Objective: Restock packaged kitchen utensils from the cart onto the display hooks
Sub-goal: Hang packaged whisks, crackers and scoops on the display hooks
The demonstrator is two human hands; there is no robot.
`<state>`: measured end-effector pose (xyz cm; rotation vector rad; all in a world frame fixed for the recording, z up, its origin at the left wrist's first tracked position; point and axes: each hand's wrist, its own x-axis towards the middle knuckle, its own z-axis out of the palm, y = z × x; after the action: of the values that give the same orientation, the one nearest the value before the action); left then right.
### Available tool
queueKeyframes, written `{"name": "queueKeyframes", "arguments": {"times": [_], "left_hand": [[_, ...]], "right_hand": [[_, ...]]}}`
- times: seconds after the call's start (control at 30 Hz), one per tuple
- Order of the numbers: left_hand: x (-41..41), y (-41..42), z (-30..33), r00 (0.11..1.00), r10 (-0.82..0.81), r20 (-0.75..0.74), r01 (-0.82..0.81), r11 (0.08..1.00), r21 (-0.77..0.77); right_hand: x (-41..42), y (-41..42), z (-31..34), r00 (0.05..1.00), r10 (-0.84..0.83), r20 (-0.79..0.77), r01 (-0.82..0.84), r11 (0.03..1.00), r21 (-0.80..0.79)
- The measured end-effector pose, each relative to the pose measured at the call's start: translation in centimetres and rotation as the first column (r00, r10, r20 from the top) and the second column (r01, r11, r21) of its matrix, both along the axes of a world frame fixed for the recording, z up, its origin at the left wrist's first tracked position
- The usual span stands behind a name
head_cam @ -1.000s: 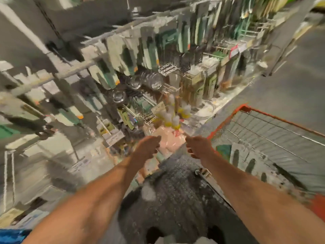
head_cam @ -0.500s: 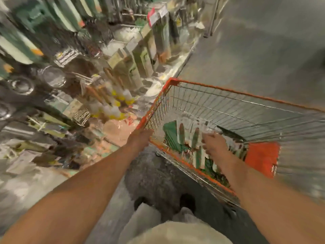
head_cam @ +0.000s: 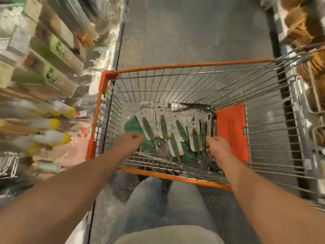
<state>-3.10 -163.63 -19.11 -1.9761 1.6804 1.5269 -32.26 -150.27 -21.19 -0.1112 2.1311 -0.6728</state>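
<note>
My hands were down in the cart [head_cam: 190, 65], the left grip [head_cam: 129, 142] touching the fanned packs [head_cam: 168, 127]; whether either clenched one I couldn't tell, nor for the right grip [head_cam: 218, 147]. Overlapping cards could snag, dragging extras out and spilling them.

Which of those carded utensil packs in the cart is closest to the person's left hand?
The leftmost pack, the one lying over the green card at the left end of the fan. Its lower edge sits right beside the left hand; the others fan away toward the right hand.
</note>
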Motion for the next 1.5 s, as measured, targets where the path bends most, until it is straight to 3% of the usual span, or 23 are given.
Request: {"name": "queueKeyframes", "arguments": {"times": [0.2,0.6,0.73,0.87,0.97,1.1,1.2,1.33,1.5], "left_hand": [[-3.8,-2.3,-2.1,0.983,-0.154,0.101,0.154,0.988,0.014],[-18.7,-2.1,-10.6,0.985,-0.173,-0.015,0.173,0.977,0.127],[-21.6,-0.9,-14.0,0.988,-0.149,-0.048,0.156,0.957,0.245],[-23.6,0.9,-17.1,0.999,-0.029,-0.036,0.040,0.934,0.354],[-25.3,2.1,-18.9,0.998,0.050,-0.030,-0.033,0.910,0.413],[-26.7,3.0,-20.6,1.000,-0.004,0.030,-0.005,0.948,0.319],[-27.5,3.2,-21.4,0.998,0.060,-0.026,-0.052,0.968,0.244],[-28.0,2.5,-22.5,0.995,0.100,-0.008,-0.097,0.975,0.200],[-28.3,0.3,-21.5,0.999,0.028,-0.037,-0.023,0.990,0.136]], "right_hand": [[-2.6,1.0,-1.5,0.999,-0.043,0.031,0.042,0.998,0.044],[-8.1,-0.6,-10.6,0.993,0.092,0.074,-0.101,0.988,0.120],[-8.5,-1.0,-13.5,0.992,0.113,0.063,-0.118,0.989,0.085],[-7.6,-0.8,-15.2,0.990,0.134,-0.052,-0.130,0.988,0.082],[-6.5,-0.7,-16.6,0.989,0.136,-0.051,-0.133,0.989,0.066],[-6.4,-0.8,-17.9,0.996,0.076,-0.047,-0.072,0.994,0.085],[-6.6,-0.9,-18.8,0.998,0.046,-0.051,-0.042,0.995,0.090],[-7.3,-1.2,-19.7,0.993,0.115,-0.033,-0.108,0.982,0.158],[-6.6,-1.5,-20.3,0.987,0.147,-0.058,-0.136,0.977,0.162]]}}
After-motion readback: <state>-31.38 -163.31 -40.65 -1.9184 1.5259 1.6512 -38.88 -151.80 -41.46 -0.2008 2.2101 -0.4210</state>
